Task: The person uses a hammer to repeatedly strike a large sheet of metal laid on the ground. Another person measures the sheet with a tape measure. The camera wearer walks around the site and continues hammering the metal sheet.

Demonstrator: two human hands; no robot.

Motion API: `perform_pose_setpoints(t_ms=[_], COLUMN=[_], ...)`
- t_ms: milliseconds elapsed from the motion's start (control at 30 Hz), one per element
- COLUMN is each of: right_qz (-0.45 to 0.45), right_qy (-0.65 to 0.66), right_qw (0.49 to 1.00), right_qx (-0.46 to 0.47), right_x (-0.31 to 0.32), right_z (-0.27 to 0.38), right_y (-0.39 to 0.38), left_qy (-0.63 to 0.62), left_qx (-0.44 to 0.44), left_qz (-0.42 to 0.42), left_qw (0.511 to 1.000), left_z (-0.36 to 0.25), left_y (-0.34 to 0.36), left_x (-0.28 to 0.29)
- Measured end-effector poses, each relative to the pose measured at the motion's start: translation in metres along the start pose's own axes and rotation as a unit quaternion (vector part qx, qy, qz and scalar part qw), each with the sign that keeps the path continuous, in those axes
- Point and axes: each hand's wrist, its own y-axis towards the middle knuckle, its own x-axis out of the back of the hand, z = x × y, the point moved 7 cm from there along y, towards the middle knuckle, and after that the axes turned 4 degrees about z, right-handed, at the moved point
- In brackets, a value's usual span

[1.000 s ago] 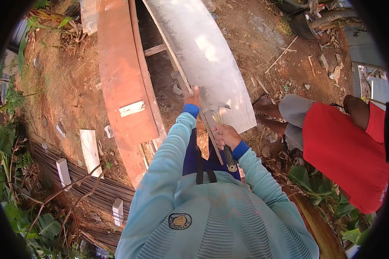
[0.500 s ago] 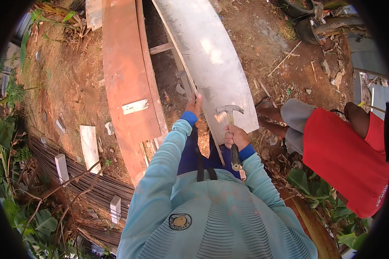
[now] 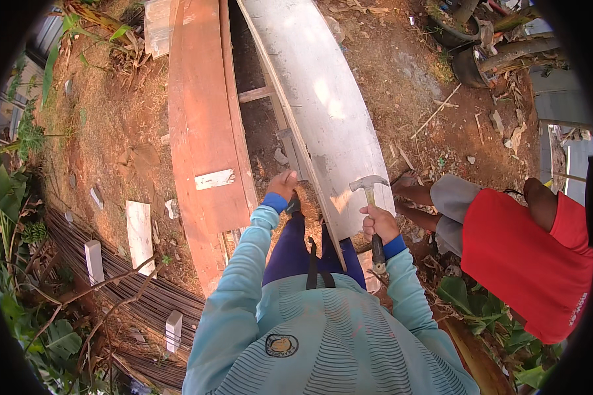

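"What's changed?"
"The left-hand grip (image 3: 282, 185) has come off the edge of the white board (image 3: 336, 112) — it's apart from it now, fingers curled."
"And the hammer (image 3: 369, 182)?"
"Shifted rightward with the right-hand grip (image 3: 381, 224) — its head (over mid-width of the board a second ago) is now near the right edge."

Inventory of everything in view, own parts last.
Steel claw hammer: 1, silver/black, right of centre
Long pale board: 1, greyish white, centre
Long reddish board: 1, reddish-brown, left of centre
Rectangular patch or piece: 1, whitish, on reddish board
Flat plank piece: 1, whitish, left ground
Thin rods: many, brown, lower left
Rectangular blocks: 2, white, by rods
Round pots: 2, black, upper right
Leafy plants: several, green, edges
Person: 1, red shirt, grey shorts, right
Own shirt: 1, light blue, bottom centre
Left hand: 1, blue-cuffed, between boards
Right hand: 1, blue-cuffed, gripping hammer
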Motion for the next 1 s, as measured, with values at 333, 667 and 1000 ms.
perform_pose_setpoints(t_ms=[333,667,1000], right_qz=[-0.134,0.063,0.099], right_qy=[0.375,0.459,0.395], right_qw=[0.889,0.875,0.913], right_qx=[0.226,0.14,0.028], right_x=[-0.1,-0.125,-0.144], right_z=[0.118,0.117,0.117], right_y=[0.05,0.098,0.128], left_qy=[0.127,-0.029,0.002], left_qx=[-0.048,-0.004,0.026], left_qz=[-0.208,-0.2,-0.214], left_qw=[0.969,0.979,0.977], left_z=[-0.118,-0.114,-0.109], left_y=[0.213,0.208,0.215], left_x=[0.119,0.125,0.134])
